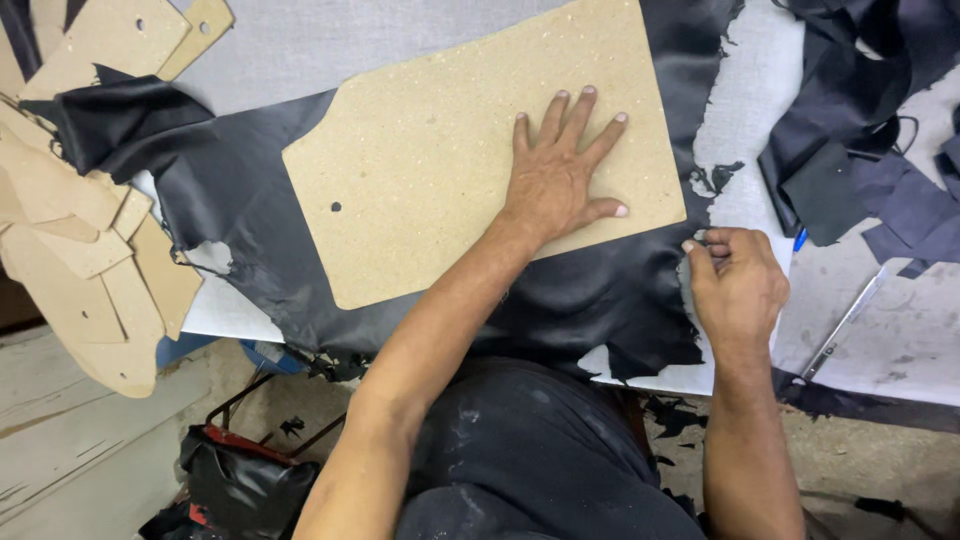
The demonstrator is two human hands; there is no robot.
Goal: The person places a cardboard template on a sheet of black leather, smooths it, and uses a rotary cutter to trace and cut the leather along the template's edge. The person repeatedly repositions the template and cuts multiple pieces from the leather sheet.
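Observation:
A tan cardboard pattern point(430, 160) with a small hole lies on a sheet of black leather point(260, 250) spread over a grey worktable point(300, 40). My left hand point(560, 170) rests flat on the pattern, fingers spread. My right hand point(735, 280) is closed at the pattern's lower right corner, pinching a small tool point(697, 238) against the leather's ragged edge; the tool is mostly hidden by the fingers.
Several more cardboard patterns point(70, 240) are stacked at the left edge. Dark leather scraps point(860, 130) pile up at the right, beside a metal blade point(845, 325) and a blue pen tip point(800, 240). A red and black object point(235, 470) lies on the floor below.

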